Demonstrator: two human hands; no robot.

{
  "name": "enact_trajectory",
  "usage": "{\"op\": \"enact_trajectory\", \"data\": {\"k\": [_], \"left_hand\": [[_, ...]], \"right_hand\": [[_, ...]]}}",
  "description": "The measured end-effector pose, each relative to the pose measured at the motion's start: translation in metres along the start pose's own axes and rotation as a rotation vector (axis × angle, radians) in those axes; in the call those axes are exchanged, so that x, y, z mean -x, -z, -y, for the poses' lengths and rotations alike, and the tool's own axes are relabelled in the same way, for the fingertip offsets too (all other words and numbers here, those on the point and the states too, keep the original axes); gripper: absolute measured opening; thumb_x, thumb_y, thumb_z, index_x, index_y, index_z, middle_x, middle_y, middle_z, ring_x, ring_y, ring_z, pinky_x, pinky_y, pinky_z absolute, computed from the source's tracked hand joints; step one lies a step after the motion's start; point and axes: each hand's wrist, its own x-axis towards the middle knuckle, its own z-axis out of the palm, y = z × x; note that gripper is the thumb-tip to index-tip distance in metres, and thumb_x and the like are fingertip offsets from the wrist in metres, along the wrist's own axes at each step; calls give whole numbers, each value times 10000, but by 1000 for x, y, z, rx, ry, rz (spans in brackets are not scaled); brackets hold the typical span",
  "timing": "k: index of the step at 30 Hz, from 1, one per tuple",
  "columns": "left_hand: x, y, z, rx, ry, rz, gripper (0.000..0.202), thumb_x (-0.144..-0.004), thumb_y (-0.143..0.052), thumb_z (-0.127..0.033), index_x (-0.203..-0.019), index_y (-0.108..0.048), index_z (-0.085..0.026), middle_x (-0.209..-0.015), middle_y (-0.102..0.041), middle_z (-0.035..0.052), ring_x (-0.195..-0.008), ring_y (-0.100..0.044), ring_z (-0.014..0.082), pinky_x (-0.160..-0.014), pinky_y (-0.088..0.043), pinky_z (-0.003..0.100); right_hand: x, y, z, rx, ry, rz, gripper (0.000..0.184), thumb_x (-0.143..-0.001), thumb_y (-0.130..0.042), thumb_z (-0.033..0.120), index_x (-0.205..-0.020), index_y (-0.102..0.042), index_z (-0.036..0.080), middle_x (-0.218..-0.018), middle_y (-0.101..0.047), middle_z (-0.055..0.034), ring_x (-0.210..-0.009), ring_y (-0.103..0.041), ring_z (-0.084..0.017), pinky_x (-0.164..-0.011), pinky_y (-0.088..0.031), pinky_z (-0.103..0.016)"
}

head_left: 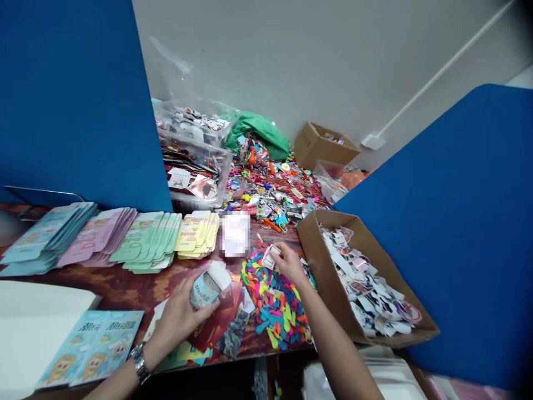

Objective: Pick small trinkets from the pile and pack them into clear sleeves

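Observation:
My left hand [181,312], with a metal watch at the wrist, is wrapped round a light blue printed paper box [205,289] whose white top flap stands open. Between the fingers of my right hand [290,263] is a small white card [270,257] with a dark printed border. It is above the far end of a pile of bright, flat uninflated balloons [280,303]. A red printed packet [216,325] and other printed cards lie beneath and beside the box. What the box contains is not visible.
Stacks of blue, purple, green [145,236] and yellow flat boxes line the left. Two finished-looking blue boxes [94,344] lie in front. Trinkets [275,191] and clear bins [200,172] fill the back. A carton [318,250] of cards stands right. Blue partitions [79,100] flank the table.

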Motion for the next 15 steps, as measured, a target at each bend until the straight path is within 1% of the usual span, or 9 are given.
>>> {"op": "enact_trajectory", "data": {"k": [3,7,9,11,12,13,15], "left_hand": [[1,-2,-1,15,-26,8,680,-774,-670,-475,-1340,-418,-194,-1247,-597,130,-1136,-592,306,-941,-498,455],[3,-2,1,23,-17,28,664,-783,-661,-478,-1332,-419,-191,-1237,-593,133,-1121,-596,302,-930,-502,453],[3,-2,1,30,-6,36,658,-782,-660,-478,-1321,-427,-181,-1223,-599,133,-1097,-607,298,-910,-511,446],[3,-2,1,31,0,31,654,-775,-661,-483,-1308,-440,-175,-1210,-607,133,-1082,-615,298,-898,-516,444],[3,-2,1,30,-2,27,653,-773,-661,-486,-1305,-444,-175,-1209,-610,132,-1081,-616,300,-899,-516,445],[4,-2,1,28,-6,24,654,-770,-660,-489,-1304,-447,-177,-1210,-612,131,-1085,-616,302,-902,-515,446],[4,-3,0,28,-8,22,661,-762,-662,-499,-1302,-455,-178,-1214,-617,132,-1092,-617,308,-907,-514,451]], "right_hand": [[7,0,-2,-14,-13,-52,321,-921,-412,455,-965,-599,198,-655,-610,12,-604,-570,-171,-562,-358,-234],[14,6,-6,-18,-30,-119,332,-935,-382,467,-954,-584,204,-658,-590,-3,-631,-579,-191,-586,-380,-252],[16,11,-9,-21,-21,-157,341,-927,-392,472,-934,-598,201,-792,-628,-55,-777,-607,-220,-672,-419,-276],[19,16,-11,-30,-2,-180,351,-915,-414,477,-909,-617,190,-959,-634,-106,-940,-590,-244,-778,-433,-302],[21,18,-11,-38,8,-175,359,-916,-418,479,-897,-624,185,-985,-631,-109,-958,-584,-244,-798,-435,-305],[24,18,-11,-49,17,-154,372,-923,-412,482,-884,-629,182,-955,-637,-97,-921,-590,-231,-784,-441,-297],[31,13,-8,-75,39,-70,397,-936,-405,493,-849,-637,183,-812,-643,-45,-761,-597,-189,-691,-451,-264]]}}
